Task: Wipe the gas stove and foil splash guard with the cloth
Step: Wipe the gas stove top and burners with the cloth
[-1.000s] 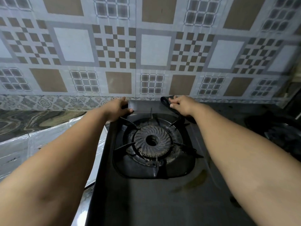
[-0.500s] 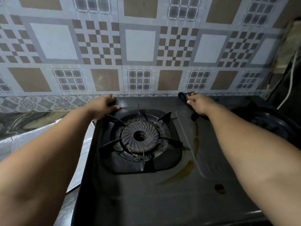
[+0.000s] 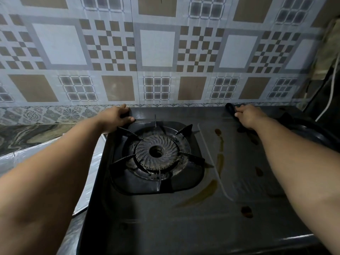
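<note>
A black gas stove (image 3: 165,214) fills the middle, with its left burner and pan support (image 3: 157,153) in view. Brown grease streaks (image 3: 219,159) run down the stove top right of the burner. My right hand (image 3: 248,116) presses a dark cloth (image 3: 230,108) onto the stove's back edge, near the wall. My left hand (image 3: 117,117) grips the stove's back left corner. Silver foil (image 3: 92,162) lies on the counter left of the stove, partly hidden by my left arm.
A patterned tiled wall (image 3: 158,50) rises right behind the stove. The second burner (image 3: 312,131) sits dark at the right edge. A white cord (image 3: 331,92) hangs at the far right. A marbled counter (image 3: 36,137) lies to the left.
My right hand has slid the cloth to the right along the stove's back edge. The view has shifted right, and the left hand has stayed on the back left corner.
</note>
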Tool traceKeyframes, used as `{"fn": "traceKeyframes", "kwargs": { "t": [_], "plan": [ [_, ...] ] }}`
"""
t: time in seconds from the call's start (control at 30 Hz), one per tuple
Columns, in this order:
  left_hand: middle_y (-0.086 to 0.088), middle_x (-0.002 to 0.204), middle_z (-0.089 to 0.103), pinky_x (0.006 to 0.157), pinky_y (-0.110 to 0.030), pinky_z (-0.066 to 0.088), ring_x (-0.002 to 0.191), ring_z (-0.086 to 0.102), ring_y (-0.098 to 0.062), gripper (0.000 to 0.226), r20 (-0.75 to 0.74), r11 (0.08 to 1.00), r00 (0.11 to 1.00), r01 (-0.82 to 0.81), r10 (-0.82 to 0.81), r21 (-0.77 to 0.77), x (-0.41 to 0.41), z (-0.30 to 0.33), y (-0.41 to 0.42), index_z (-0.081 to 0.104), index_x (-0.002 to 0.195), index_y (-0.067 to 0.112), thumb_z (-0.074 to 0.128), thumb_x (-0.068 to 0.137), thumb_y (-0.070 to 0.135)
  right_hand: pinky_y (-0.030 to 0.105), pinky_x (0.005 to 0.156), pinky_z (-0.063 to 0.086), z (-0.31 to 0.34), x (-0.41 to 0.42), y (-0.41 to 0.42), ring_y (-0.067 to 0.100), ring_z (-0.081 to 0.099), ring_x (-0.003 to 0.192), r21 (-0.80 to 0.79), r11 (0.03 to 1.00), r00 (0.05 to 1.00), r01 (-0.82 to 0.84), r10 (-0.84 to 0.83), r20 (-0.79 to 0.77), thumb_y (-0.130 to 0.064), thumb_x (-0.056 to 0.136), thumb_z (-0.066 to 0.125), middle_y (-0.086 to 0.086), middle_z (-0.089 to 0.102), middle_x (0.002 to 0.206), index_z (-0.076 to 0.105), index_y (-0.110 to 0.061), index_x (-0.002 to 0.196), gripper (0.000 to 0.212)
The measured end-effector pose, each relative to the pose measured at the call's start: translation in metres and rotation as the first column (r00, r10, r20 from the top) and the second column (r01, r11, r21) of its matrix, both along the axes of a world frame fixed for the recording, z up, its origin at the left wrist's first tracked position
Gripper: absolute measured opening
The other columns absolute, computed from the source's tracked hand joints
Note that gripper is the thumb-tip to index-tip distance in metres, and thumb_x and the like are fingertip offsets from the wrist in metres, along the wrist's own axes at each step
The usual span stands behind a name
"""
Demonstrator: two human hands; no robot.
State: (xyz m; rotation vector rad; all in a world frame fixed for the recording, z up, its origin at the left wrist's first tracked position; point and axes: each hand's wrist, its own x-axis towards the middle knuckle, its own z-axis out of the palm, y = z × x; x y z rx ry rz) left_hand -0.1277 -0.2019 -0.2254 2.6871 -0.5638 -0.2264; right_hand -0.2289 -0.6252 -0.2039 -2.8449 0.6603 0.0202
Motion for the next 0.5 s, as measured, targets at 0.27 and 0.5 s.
{"fn": "traceKeyframes", "kwargs": {
  "t": [0.27,0.5],
  "plan": [
    [-0.012,0.106,0.067,0.086,-0.034,0.046,0.097,0.060,-0.030,0.042,-0.039,0.967,0.999,-0.027,0.038,0.252,0.004,0.033,-0.018,0.066,0.120,0.010,0.066,0.090,0.040,0.037,0.112,0.027,-0.001,-0.001,-0.001,0.034,0.034,0.138,0.031,0.999,1.000,0.006,-0.007,0.030,-0.019,0.103,0.044,0.015,0.037,0.152,0.048,-0.011,0.141,0.039],
    [-0.013,0.147,0.047,0.111,-0.041,0.033,0.134,0.046,-0.031,0.059,0.000,0.990,0.998,-0.067,0.068,0.125,-0.002,0.053,-0.076,0.046,0.144,0.010,0.060,0.094,0.039,0.035,0.107,0.032,0.001,-0.004,-0.001,0.034,0.040,0.133,0.053,0.998,0.999,-0.016,0.014,0.044,-0.019,0.103,0.042,0.016,0.043,0.147,0.051,-0.009,0.137,0.037]
  ]
}}
